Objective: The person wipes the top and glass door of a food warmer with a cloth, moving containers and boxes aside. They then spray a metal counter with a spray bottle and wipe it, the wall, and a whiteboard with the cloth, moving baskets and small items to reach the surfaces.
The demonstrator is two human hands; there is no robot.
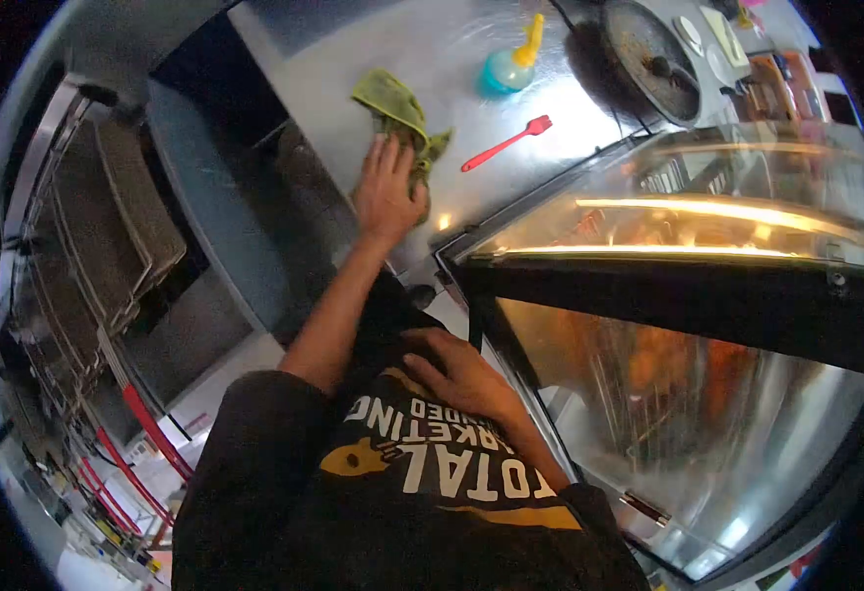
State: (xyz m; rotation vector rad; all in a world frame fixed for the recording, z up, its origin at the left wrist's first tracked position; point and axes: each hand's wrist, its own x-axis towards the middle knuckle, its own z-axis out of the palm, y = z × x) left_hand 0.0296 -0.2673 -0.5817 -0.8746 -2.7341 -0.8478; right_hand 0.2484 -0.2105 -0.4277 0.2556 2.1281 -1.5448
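At the near left edge of the steel counter (304, 39), my left hand (390, 187) is pressed over a bunched green cloth (392, 98), its fingers on the fabric. The far end of the cloth spreads out past the fingertips. My right hand (461, 374) lies against the front of my dark shirt (383, 532) with fingers stretched and apart, holding nothing visible. To the right of the cloth lies a red silicone basting brush (507, 144). Beyond it stands a spray bottle (512, 67) with blue liquid and a yellow top.
A lit glass display cabinet (668, 227) takes up the right side, close to my right arm. A round dark pan (648, 59) sits at the back right beside a spoon (689, 35). Wire racks (107, 217) with red-handled parts stand at the left.
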